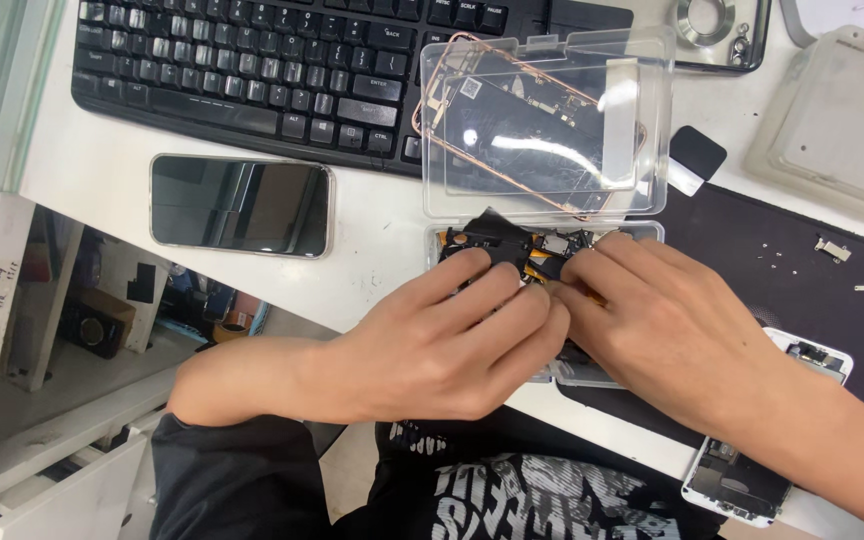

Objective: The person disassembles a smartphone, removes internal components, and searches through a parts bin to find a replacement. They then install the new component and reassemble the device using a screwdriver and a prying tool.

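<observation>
Left hand (452, 340) and right hand (667, 320) met over near tray of clear plastic case (549, 215), mid-bench. Fingers of both curled narrow, tips pressed together on small black and orange phone parts (512, 250) lying in that tray; exact piece pinched could not be told, grip hidden by fingers. Case lid stood open on far side, stripped phone frame (522, 125) seen through it. Black keyboard (282, 60) far left. Dark-screened phone (242, 205) flat, left of case. Dark work mat (782, 270) right, small metal brackets (857, 265) loose on it. Opened white phone (762, 450) near right.
</observation>
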